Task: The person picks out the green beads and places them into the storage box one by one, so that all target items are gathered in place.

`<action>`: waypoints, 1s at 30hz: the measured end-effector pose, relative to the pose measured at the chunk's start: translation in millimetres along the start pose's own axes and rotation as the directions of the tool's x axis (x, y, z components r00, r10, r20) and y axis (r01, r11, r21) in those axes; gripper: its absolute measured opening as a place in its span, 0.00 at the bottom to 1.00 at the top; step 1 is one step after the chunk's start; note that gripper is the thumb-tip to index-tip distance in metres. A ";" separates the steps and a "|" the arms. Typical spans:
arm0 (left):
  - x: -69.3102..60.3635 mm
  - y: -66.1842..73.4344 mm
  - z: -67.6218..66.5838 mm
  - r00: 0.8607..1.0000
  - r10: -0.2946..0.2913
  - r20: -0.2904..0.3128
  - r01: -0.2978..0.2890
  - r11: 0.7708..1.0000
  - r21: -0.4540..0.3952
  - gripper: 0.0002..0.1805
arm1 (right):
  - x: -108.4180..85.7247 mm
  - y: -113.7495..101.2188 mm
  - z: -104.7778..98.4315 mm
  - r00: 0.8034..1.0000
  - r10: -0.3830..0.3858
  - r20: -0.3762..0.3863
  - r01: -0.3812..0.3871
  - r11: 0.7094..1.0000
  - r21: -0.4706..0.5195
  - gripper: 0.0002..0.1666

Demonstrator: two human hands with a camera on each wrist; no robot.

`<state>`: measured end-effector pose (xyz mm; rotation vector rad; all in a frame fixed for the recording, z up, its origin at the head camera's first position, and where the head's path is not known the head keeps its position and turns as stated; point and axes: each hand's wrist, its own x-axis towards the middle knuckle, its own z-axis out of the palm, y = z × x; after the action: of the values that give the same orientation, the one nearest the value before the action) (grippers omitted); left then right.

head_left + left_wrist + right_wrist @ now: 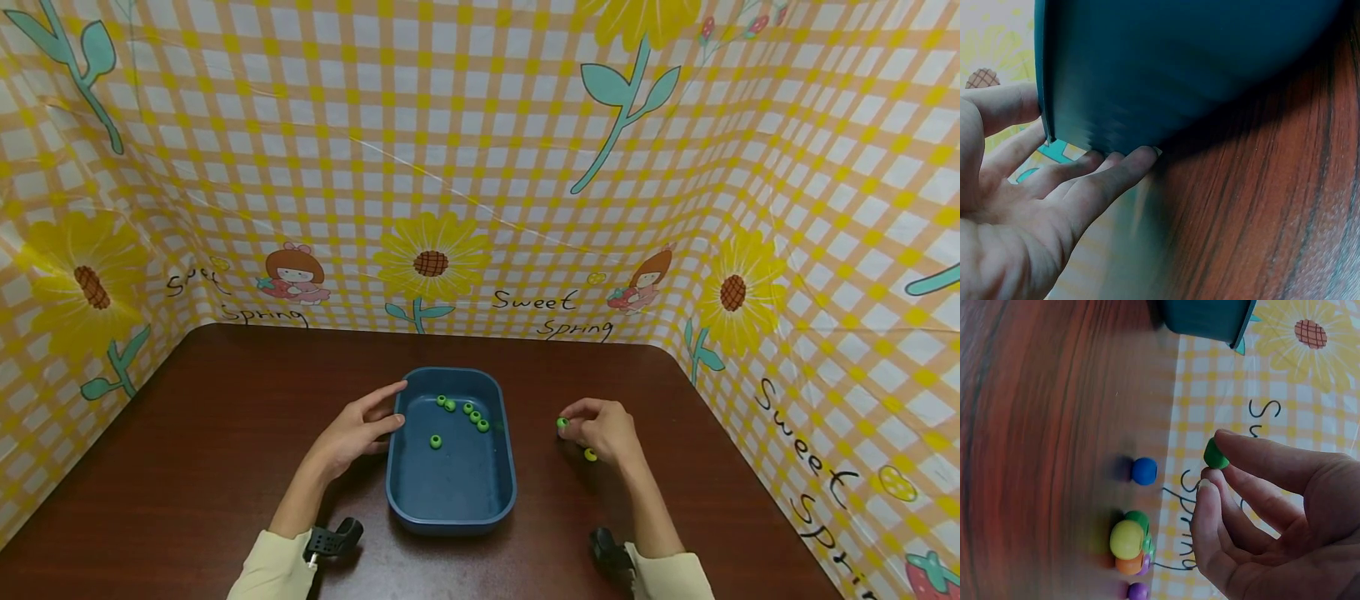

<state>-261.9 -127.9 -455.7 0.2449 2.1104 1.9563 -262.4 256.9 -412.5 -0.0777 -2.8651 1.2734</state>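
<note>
A blue rectangular bin (452, 492) stands on the table with several green beads (436, 442) on its floor. At its left side, my left hand (351, 433) touches the rim and outer wall with spread fingers; the left wrist view shows the fingertips against the bin wall (1166, 69). To the right of the bin, my right hand (609, 432) pinches a green bead (1215, 454) between thumb and fingers, raised off the table. Beyond that hand, in the right wrist view, lie a blue bead (1144, 470), a yellow bead (1127, 540), an orange bead (1129, 564) and a purple bead (1138, 591).
The dark brown table (262, 392) is enclosed at the back and sides by a checked cloth (345, 200) with sunflowers. In the head view, a yellow bead (591, 454) shows beside my right hand, which hides part of the table there.
</note>
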 end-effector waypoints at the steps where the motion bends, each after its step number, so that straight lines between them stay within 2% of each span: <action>1: -0.1 -0.1 -0.1 1.000 0.002 0.001 -0.002 1.000 0.001 0.33 | 0.1 -1.5 0.9 1.000 -0.004 -0.008 0.004 1.000 -0.001 0.11; 8: -0.5 -0.6 -0.4 1.000 0.012 0.007 -0.012 1.000 0.002 0.33 | -0.3 -12.2 7.1 0.997 -0.041 -0.064 0.042 0.999 0.002 0.10; 16: -1.0 0.0 0.0 1.000 0.005 0.005 -0.004 1.000 -0.003 0.33 | -2.5 -25.1 17.4 0.994 -0.081 -0.074 0.086 0.995 0.059 0.11; 23: -0.9 0.0 0.0 1.000 0.005 0.004 -0.005 1.000 -0.006 0.33 | -3.4 -39.2 34.0 0.989 -0.104 -0.109 0.113 0.991 0.078 0.09; 30: -0.5 0.1 0.3 1.000 0.006 -0.002 -0.006 1.000 0.000 0.33 | -9.8 -51.9 47.8 0.987 -0.126 -0.097 0.136 0.986 0.099 0.09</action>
<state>-261.3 -127.7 -455.6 0.2496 2.1131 1.9600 -256.0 186.2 -405.9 0.0515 -2.6729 1.3552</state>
